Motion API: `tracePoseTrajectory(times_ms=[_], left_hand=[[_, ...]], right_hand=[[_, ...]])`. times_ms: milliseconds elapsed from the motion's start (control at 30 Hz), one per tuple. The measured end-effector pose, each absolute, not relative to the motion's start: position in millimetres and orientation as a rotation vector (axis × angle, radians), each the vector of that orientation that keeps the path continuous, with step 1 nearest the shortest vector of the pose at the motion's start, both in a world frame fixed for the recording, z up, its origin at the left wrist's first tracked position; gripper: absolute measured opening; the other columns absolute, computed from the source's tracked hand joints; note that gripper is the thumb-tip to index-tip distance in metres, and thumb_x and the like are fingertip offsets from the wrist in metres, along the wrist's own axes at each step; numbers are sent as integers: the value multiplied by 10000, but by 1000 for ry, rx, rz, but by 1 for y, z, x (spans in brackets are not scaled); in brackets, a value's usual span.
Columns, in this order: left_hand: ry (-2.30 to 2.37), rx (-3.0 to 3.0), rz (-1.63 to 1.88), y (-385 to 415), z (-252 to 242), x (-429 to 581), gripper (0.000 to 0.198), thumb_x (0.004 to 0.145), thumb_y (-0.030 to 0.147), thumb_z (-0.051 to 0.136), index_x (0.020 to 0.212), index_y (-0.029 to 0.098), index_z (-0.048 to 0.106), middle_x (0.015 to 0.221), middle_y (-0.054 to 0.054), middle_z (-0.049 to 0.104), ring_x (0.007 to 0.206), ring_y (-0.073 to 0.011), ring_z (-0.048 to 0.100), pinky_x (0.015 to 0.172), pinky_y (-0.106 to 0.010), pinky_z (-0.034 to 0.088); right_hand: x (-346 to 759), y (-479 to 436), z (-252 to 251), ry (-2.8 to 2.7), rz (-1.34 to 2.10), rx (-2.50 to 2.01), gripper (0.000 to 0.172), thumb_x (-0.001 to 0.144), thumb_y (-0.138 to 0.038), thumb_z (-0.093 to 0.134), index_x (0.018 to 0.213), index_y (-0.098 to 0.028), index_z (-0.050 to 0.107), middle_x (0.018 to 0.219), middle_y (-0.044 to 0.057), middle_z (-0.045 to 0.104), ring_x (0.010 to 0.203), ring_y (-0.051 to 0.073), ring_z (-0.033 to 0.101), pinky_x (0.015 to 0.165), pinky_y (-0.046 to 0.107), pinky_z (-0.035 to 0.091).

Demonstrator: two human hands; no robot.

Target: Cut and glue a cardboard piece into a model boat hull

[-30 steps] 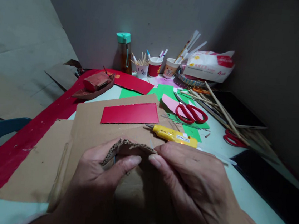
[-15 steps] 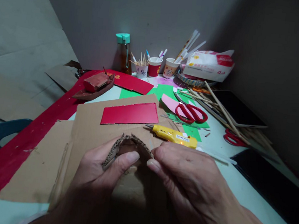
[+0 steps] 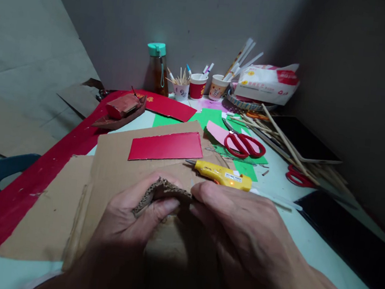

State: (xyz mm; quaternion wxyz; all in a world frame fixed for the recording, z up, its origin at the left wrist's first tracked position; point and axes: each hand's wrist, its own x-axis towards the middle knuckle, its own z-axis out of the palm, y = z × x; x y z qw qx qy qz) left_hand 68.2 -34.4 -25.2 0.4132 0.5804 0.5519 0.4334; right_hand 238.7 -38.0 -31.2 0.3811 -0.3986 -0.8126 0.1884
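Observation:
A curved piece of corrugated cardboard (image 3: 166,189) is held between both hands, its ridged edge facing away from me. My left hand (image 3: 131,221) wraps its left side, thumb pressed on the inner face. My right hand (image 3: 238,228) pinches the right end between thumb and fingers. Beneath them lies a large cardboard sheet (image 3: 109,167) with a red card (image 3: 166,147) on it. Just beyond my right hand rests a yellow glue gun (image 3: 223,175), its small orange light showing. The lower part of the held cardboard is in dark shadow.
Red-handled scissors (image 3: 244,146) lie on green and pink paper. Behind stand a bottle (image 3: 158,71) and cups of sticks and pens (image 3: 197,87). A red-brown model boat (image 3: 122,108) sits back left. Wooden sticks, a tablet (image 3: 304,138) and a dark phone-like slab (image 3: 345,236) are at right.
The cardboard's peak has flattened into a rounder bend, and its right side sits less steep. My right fingertips have shifted slightly up and left, with the thumb now tucked more underneath.

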Motion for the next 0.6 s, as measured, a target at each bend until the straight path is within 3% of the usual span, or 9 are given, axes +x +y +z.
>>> tracePoseTrajectory(times_ms=[433, 600], left_hand=[[1364, 1323, 1096, -40, -16, 72, 138, 832, 169, 676, 734, 254, 723, 710, 55, 709, 715, -151, 657, 689, -192, 501], [1324, 1282, 1111, -41, -19, 70, 163, 835, 169, 691, 729, 282, 741, 691, 82, 694, 689, -106, 629, 658, -141, 464]], right_hand=[[238, -41, -29, -2022, 548, -990, 237, 890, -62, 483, 738, -212, 383, 653, -77, 429, 539, 82, 322, 560, 223, 313], [240, -40, -31, -2029, 545, -974, 248, 908, -80, 481, 733, -212, 366, 650, -70, 407, 536, 91, 302, 546, 237, 296]])
